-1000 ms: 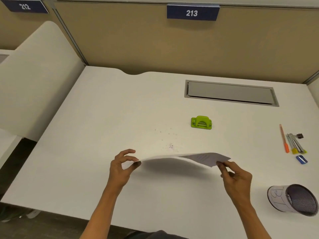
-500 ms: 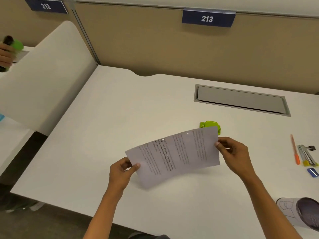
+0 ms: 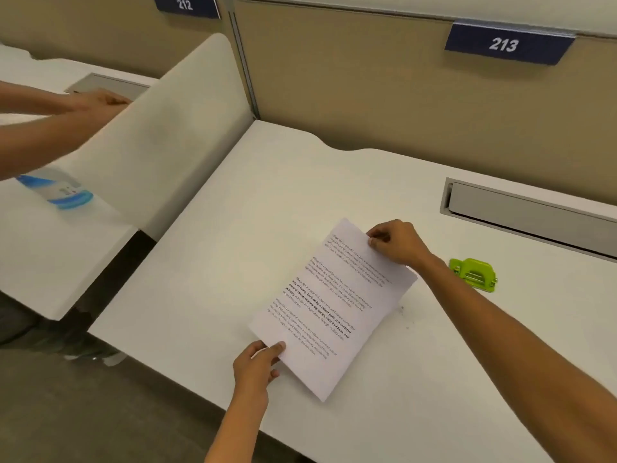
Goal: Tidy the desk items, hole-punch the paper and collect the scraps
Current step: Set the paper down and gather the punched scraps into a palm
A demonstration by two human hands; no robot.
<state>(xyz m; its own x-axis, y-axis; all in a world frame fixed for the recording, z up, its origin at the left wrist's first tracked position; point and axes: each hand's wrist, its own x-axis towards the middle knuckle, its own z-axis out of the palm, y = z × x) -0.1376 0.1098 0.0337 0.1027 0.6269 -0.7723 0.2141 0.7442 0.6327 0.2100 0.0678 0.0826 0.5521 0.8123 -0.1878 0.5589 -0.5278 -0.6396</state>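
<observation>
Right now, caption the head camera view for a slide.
Both hands hold a printed white paper sheet on the white desk, the green plastic hole punch lying beside it.

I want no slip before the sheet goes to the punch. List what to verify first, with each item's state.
1. Paper held at both ends: ok. The left hand pinches the near corner, the right hand the far corner.
2. Hole punch within reach: ok. It sits on the desk just right of the right forearm, untouched.
3. Path to the punch clear: not ok. The right forearm lies between sheet and punch.
4. Sheet flat and uncreased: ok, it looks flat, printed side up.
5. Scraps gathered: not ok. A few specks lie by the sheet's right edge.
6. Punch slot facing the sheet: cannot tell.
</observation>
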